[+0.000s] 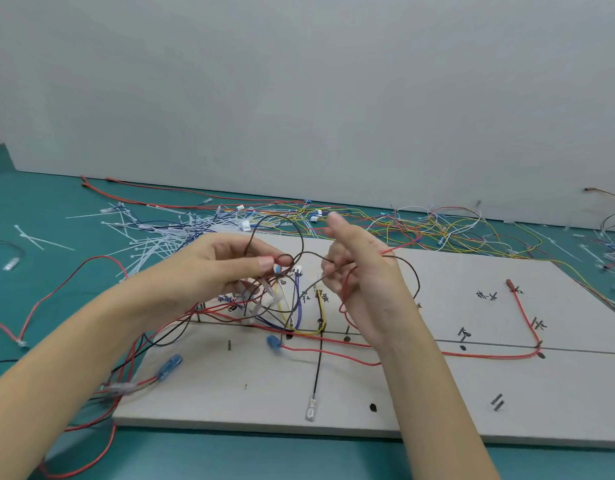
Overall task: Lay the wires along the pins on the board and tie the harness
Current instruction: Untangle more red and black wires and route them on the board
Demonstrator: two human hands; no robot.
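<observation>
A grey harness board (437, 403) with dark pins and handwritten marks lies on the green table. Red wires (489, 355) run along its drawn line, and yellow, blue and black wires (299, 313) hang in a bundle near the board's middle. My left hand (223, 265) pinches a thin brown wire (300, 237) together with a tangle of wires and white connectors above the board. My right hand (361, 271) grips the same brown wire, which loops between both hands, and a red wire runs through its curled fingers. The index finger points up.
A heap of white cable ties (153, 237) lies at the back left. Loose coloured wires (437, 226) sprawl along the wall behind the board. Blue-sleeved terminals (169, 365) rest at the board's left edge, and a clear terminal on a black wire (311, 410) lies near the front.
</observation>
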